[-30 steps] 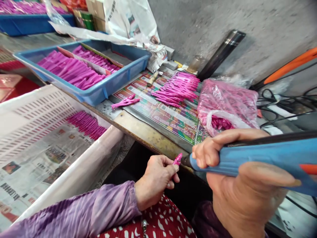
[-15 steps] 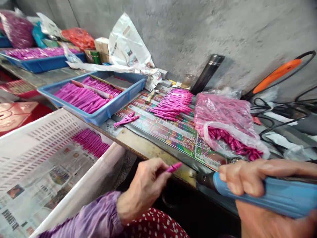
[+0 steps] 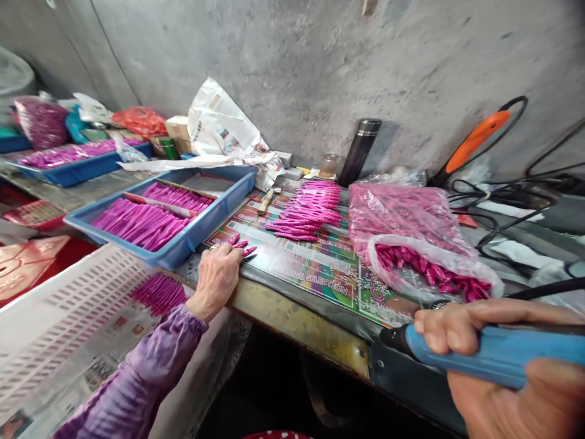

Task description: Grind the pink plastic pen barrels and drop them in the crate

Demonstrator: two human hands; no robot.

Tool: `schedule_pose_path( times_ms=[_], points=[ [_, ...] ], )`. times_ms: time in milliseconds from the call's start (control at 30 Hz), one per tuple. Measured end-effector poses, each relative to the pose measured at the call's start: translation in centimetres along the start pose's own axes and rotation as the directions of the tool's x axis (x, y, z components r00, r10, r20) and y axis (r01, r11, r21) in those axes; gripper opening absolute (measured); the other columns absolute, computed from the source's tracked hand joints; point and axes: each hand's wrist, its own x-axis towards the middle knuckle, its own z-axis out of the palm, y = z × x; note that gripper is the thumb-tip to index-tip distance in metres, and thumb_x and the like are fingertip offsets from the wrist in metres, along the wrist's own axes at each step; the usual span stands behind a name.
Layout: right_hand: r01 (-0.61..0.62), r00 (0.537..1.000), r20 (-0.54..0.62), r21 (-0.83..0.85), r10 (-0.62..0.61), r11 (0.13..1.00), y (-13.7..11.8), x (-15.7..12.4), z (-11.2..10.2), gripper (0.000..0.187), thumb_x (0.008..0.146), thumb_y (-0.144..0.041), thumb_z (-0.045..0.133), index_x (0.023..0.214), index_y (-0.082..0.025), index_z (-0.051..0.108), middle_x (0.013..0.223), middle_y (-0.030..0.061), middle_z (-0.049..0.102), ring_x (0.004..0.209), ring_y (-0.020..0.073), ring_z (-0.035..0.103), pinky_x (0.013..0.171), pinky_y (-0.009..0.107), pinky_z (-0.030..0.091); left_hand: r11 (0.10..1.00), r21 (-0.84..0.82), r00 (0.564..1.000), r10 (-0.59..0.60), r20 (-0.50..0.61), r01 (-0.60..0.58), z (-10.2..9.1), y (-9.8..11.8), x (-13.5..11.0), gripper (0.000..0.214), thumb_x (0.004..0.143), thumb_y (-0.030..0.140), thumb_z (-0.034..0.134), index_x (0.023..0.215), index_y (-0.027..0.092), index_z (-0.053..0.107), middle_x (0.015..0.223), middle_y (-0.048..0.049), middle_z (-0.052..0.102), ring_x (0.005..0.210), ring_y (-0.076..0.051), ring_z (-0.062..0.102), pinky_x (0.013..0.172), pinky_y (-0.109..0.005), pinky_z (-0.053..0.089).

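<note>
Blue plastic tray [image 3: 192, 241] at left. Left hand [image 3: 216, 274] palm down on printed mat [image 3: 311, 268], grip loosely spread, fingertips touching bright pink plastic pieces [image 3: 241, 245]. Right hand [image 3: 514, 408], grip pressed closed around blue-handled corded tool [image 3: 484, 353], over the mat's near edge.

Bench [image 3: 297, 329] along wall [image 3: 292, 73]. Mat [image 3: 315, 262] on bench, sticks [image 3: 306, 213] on mat. Tray [image 3: 214, 216] left of mat, more sticks in tray. Bag [image 3: 402, 213] right of mat (sticks in it too). Basket [image 3: 59, 323] before tray, lower down. Left hand [image 3: 217, 274] on mat edge. Tool [image 3: 493, 350] in right hand [image 3: 452, 332].
</note>
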Motion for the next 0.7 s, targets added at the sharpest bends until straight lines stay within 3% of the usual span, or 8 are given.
schedule_pose_path(
  times_ms=[100, 200, 300, 500, 700],
  points=[
    [0.001, 1.000, -0.010, -0.045, -0.001, 0.999, -0.7, -0.1, 1.0, 0.021, 0.076, -0.051, 0.069, 0.082, -0.031, 0.070, 0.063, 0.0026, 0.048, 0.060, 0.0264, 0.049, 0.065, 0.056, 0.045, 0.997, 0.075, 1.000, 0.013, -0.001, -0.013, -0.3, -0.1, 1.0, 0.032, 0.105, 0.025, 0.048, 0.114, 0.023, 0.078, 0.103, -0.0137, 0.074, 0.104, -0.031, 0.067, 0.086, -0.040, 0.046],
    [-0.025, 1.000, -0.013, -0.021, 0.025, 0.999, -0.7, 0.0, 1.7, 0.025, 0.074, -0.054, 0.071, 0.082, -0.031, 0.069, 0.061, 0.0023, 0.048, 0.058, 0.0248, 0.048, 0.061, 0.053, 0.046, 0.998, 0.060, 0.999, 0.031, 0.026, -0.032, -0.7, 0.7, 2.5, 0.030, 0.103, 0.023, 0.049, 0.108, 0.023, 0.079, 0.107, -0.0138, 0.074, 0.106, -0.031, 0.065, 0.089, -0.041, 0.044],
    [-0.027, 0.999, -0.025, -0.012, 0.026, 1.000, -0.5, 0.3, 1.9, 0.031, 0.072, -0.059, 0.074, 0.081, -0.030, 0.068, 0.059, 0.0020, 0.049, 0.056, 0.0236, 0.048, 0.058, 0.051, 0.046, 0.995, -0.029, 0.991, 0.097, 0.094, -0.095, -0.9, 2.6, 4.3, 0.029, 0.099, 0.018, 0.053, 0.108, 0.021, 0.079, 0.108, -0.0130, 0.075, 0.103, -0.029, 0.067, 0.089, -0.040, 0.044],
    [-0.008, 1.000, -0.019, -0.022, 0.008, 1.000, -0.1, 0.5, 1.5, 0.025, 0.073, -0.053, 0.071, 0.082, -0.030, 0.069, 0.059, 0.0024, 0.050, 0.055, 0.0240, 0.048, 0.057, 0.052, 0.047, 0.973, -0.076, 0.964, 0.227, 0.141, -0.218, -0.1, 7.1, 7.9, 0.026, 0.099, 0.020, 0.055, 0.108, 0.022, 0.079, 0.107, -0.0099, 0.074, 0.100, -0.026, 0.070, 0.085, -0.035, 0.046],
    [-0.029, 0.999, -0.029, -0.002, 0.029, 1.000, 0.4, 0.6, 0.7, 0.026, 0.074, -0.054, 0.071, 0.084, -0.031, 0.067, 0.059, 0.0013, 0.050, 0.056, 0.0234, 0.048, 0.059, 0.051, 0.049, 0.966, -0.031, 0.955, 0.257, 0.145, -0.255, 0.7, 8.3, 10.7, 0.028, 0.101, 0.019, 0.050, 0.108, 0.018, 0.077, 0.109, -0.0127, 0.073, 0.103, -0.028, 0.070, 0.084, -0.036, 0.047]
  ],
)
